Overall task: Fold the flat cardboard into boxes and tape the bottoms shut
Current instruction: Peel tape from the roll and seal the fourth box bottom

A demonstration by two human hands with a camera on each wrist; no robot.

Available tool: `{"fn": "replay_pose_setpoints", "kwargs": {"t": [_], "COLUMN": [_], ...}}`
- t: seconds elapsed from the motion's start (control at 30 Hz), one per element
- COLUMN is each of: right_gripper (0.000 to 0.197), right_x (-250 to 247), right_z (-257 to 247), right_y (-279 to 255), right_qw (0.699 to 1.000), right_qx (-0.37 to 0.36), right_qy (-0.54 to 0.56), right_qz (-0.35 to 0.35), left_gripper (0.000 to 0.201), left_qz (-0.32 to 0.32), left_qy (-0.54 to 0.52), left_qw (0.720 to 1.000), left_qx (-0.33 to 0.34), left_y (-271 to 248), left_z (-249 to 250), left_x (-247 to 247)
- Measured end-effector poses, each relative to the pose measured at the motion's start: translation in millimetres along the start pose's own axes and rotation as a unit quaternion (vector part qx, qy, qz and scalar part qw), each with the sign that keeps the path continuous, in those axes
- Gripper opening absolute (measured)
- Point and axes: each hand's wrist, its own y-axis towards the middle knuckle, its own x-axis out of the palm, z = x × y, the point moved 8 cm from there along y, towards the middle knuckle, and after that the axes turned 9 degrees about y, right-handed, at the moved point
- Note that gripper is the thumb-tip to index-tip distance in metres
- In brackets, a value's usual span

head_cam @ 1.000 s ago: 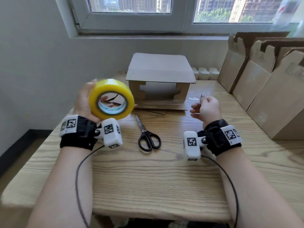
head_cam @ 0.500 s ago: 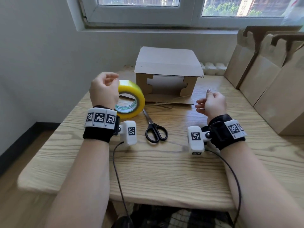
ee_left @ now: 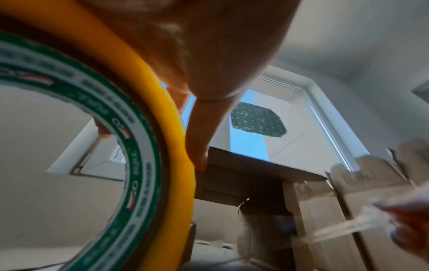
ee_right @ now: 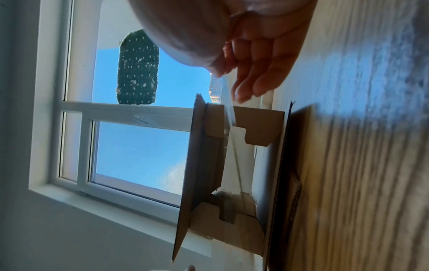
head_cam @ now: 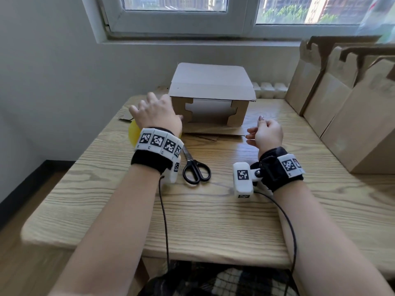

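The left hand grips a yellow roll of packing tape, held on edge just left of the brown cardboard box, which lies on its side at the back of the pale wooden tabletop. The right hand pinches a clear strip of tape in front of the box's open side.

One desk carries one part-folded cardboard box, one roll of yellow tape and one pair of black scissors. There is one strip of clear tape. At least three more cartons stand at the right edge; the exact number cannot be told. Two hands show, one left hand and one right hand, each wrist with one white camera.
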Motion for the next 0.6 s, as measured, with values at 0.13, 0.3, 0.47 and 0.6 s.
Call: {"fn": "replay_pose_setpoints", "kwargs": {"t": [0.13,0.3,0.47,0.6], "right_gripper": [0.027,0.025,0.029,0.034], "right_x": [-18,-21,-25,-24], "right_z": [0,-1,13,19], "right_y": [5,4,10,11], "right_qw": [0.999,0.999,0.997,0.995], "right_qx": [0.023,0.005,0.056,0.084], "right_qy": [0.021,0.003,0.021,0.028], "right_qz": [0.043,0.052,0.057,0.049], "left_gripper": [0.027,0.035,0.076,0.047], "left_qz": [0.041,-0.067,-0.272,-0.292], "left_qy": [-0.085,-0.170,-0.115,-0.160], "left_qw": [0.995,0.982,0.951,0.941], "left_qx": [-0.017,-0.052,-0.093,-0.066], "left_y": [9,9,-7,-4], "left_z": [-23,-21,-28,-29], "left_x": [-12,7,75,94]}}
